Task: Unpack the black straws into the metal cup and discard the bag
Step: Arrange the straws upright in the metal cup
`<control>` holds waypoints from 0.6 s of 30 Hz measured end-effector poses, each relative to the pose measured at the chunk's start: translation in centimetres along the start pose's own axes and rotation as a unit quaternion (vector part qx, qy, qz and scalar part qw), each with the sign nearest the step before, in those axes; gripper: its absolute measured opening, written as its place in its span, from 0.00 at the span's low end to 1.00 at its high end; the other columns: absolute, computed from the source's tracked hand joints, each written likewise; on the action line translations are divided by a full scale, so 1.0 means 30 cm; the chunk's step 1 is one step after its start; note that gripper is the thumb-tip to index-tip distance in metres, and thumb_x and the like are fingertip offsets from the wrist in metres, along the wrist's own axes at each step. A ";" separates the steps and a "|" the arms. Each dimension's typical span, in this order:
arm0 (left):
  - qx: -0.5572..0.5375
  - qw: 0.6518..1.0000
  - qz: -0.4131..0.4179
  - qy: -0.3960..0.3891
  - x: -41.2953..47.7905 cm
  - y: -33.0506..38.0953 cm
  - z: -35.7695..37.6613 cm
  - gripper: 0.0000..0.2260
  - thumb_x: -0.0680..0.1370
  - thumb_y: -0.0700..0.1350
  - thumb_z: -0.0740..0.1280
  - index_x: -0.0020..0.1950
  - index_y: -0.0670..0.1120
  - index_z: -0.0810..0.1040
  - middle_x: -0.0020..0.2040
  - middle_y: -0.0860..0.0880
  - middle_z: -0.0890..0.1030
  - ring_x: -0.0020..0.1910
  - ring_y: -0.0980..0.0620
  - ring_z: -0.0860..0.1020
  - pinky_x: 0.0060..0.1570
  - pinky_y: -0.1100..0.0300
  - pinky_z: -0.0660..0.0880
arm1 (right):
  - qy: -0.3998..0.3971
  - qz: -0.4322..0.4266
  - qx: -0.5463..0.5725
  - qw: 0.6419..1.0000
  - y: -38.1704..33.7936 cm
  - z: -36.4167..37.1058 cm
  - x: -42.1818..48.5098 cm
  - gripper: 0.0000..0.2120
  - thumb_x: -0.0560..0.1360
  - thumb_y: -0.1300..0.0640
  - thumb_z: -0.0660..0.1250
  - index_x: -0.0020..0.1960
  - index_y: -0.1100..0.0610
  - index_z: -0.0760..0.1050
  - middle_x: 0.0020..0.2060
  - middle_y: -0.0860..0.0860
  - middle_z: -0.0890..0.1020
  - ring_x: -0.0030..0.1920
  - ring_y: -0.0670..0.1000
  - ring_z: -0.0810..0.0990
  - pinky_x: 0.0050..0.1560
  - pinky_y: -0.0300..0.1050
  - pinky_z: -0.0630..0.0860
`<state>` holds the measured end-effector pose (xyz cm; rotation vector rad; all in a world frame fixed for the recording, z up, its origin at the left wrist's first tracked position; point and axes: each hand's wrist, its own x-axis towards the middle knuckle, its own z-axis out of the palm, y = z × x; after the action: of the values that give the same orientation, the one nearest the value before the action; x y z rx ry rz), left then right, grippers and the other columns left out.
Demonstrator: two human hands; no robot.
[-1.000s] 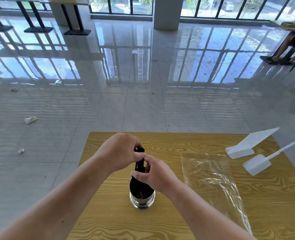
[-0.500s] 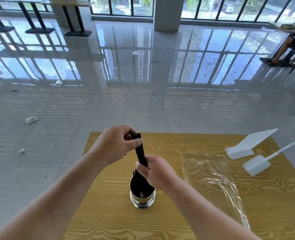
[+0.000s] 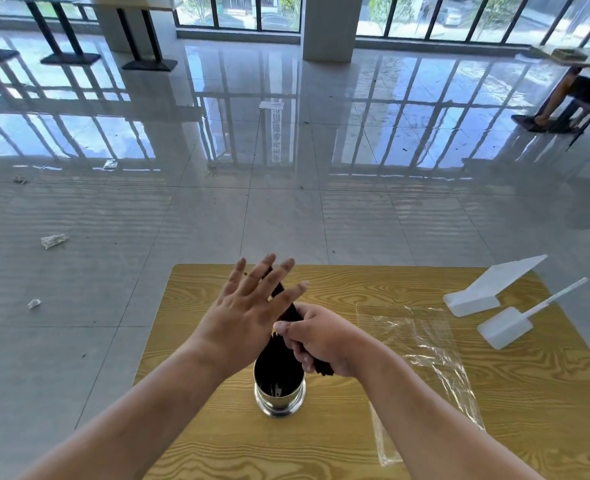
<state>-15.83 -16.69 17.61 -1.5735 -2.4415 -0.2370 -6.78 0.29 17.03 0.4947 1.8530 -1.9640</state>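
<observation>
A shiny metal cup (image 3: 280, 400) stands near the middle of the wooden table (image 3: 528, 393). My right hand (image 3: 321, 336) grips a bundle of black straws (image 3: 288, 308) just above the cup's rim; the bundle leans up and to the left, and its lower end pokes out below my fist. My left hand (image 3: 248, 306) is spread flat with straight fingers, its palm against the upper part of the bundle, hiding most of it. The inside of the cup looks dark. The clear plastic bag (image 3: 421, 355) lies flat on the table to the right.
Two white plastic pieces, a wedge-shaped one (image 3: 487, 287) and a scoop-like one with a handle (image 3: 515, 322), lie at the table's far right. Scraps of litter (image 3: 54, 240) dot the glossy tiled floor. A seated person's legs (image 3: 560, 102) show at the far right.
My left hand has let go of the straws' top and opened flat against them. My right hand has pulled the bundle's lower end out of the cup, tilting it toward the right.
</observation>
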 end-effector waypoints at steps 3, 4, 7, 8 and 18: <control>0.025 1.000 -0.007 0.004 0.000 -0.001 0.016 0.20 0.73 0.46 0.78 0.64 0.49 0.83 0.67 0.47 0.83 0.75 0.42 0.75 0.76 0.28 0.62 | -0.062 0.031 0.012 0.998 -0.029 -0.005 -0.017 0.04 0.83 0.59 0.68 0.56 0.57 0.74 0.33 0.50 0.76 0.27 0.47 0.70 0.26 0.40 0.69; 0.022 1.000 -0.017 0.007 0.000 -0.001 0.020 0.13 0.73 0.47 0.78 0.57 0.49 0.84 0.58 0.49 0.86 0.67 0.44 0.82 0.75 0.29 0.64 | -0.083 0.036 0.014 0.996 -0.037 -0.009 -0.026 0.05 0.83 0.60 0.67 0.59 0.57 0.74 0.35 0.50 0.76 0.27 0.46 0.70 0.26 0.40 0.68; -0.027 0.997 -0.050 -0.054 0.007 0.000 0.014 0.04 0.77 0.49 0.72 0.46 0.51 0.79 0.44 0.54 0.84 0.48 0.48 0.84 0.70 0.43 0.75 | -0.133 0.045 0.041 0.989 -0.055 -0.038 -0.059 0.13 0.81 0.58 0.66 0.64 0.60 0.74 0.42 0.53 0.81 0.29 0.46 0.74 0.26 0.39 0.69; -0.051 0.992 -0.063 -0.093 0.009 0.000 0.012 0.05 0.79 0.50 0.69 0.45 0.52 0.76 0.44 0.55 0.82 0.47 0.49 0.83 0.62 0.50 0.77 | -0.147 0.046 0.052 0.987 -0.058 -0.052 -0.071 0.18 0.81 0.56 0.66 0.67 0.64 0.73 0.45 0.54 0.83 0.31 0.47 0.77 0.27 0.39 0.72; -0.311 0.867 -0.306 -0.242 0.019 0.043 0.039 0.12 0.78 0.54 0.63 0.39 0.51 0.77 0.31 0.54 0.78 0.28 0.55 0.72 0.31 0.58 0.69 | -0.198 -0.041 0.264 0.943 -0.020 -0.146 -0.113 0.47 0.74 0.23 0.57 0.78 0.57 0.70 0.59 0.62 0.82 0.49 0.58 0.83 0.46 0.51 0.82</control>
<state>-15.01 -15.35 16.65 -1.0388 -3.4742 -0.9161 -4.24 4.83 19.01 0.1448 1.1136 -2.4053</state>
